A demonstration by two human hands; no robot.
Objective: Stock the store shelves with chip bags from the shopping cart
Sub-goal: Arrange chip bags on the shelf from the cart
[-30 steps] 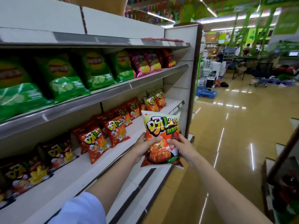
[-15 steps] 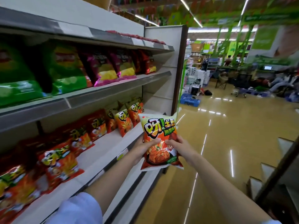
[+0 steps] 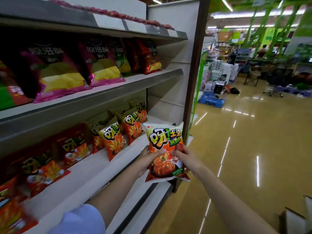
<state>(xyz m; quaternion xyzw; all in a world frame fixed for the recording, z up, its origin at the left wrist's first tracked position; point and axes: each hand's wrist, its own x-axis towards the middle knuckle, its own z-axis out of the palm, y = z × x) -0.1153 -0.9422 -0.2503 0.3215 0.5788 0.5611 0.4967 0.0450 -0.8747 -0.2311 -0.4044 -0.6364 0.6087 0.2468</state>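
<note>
Supermarket aisle, glossy tan floor [image 3: 253, 149], white shelving unit to the left of both hands.

Item 1. Chip bag [image 3: 164, 149]: orange and cream, green lettering, held upright in mid-air just off the front edge of the lower shelf [image 3: 101, 168], at the unit's far end.

Item 2. Left hand [image 3: 148, 160]: grips the bag's left edge, thumb laid across the front, fingers hidden behind the pack.

Item 3. Right hand [image 3: 183, 157]: grips the bag's right edge, thumb on the front, fingers curled round behind.

Item 4. Matching orange bags [image 3: 113, 141]: a row standing on the lower shelf, just left of and beyond the left hand; nearest one close to the held bag but apart from it.

Item 5. Red bags [image 3: 74, 147]: same shelf, further left and back toward the person's elbow; print blurred, probably a sister flavour.

Item 6. Magenta-and-yellow bags [image 3: 101, 65]: middle shelf [image 3: 118, 92], above and left of the hands, leaning back.

Item 7. Red-and-yellow bag [image 3: 150, 56]: far end of that middle shelf.

Item 8. Blue pallet [image 3: 211, 98]: on the floor, well beyond the hands, past the shelf's end panel [image 3: 194, 65].

Item 9. White sleeve [image 3: 79, 220]: left arm, lower edge of view.
</note>
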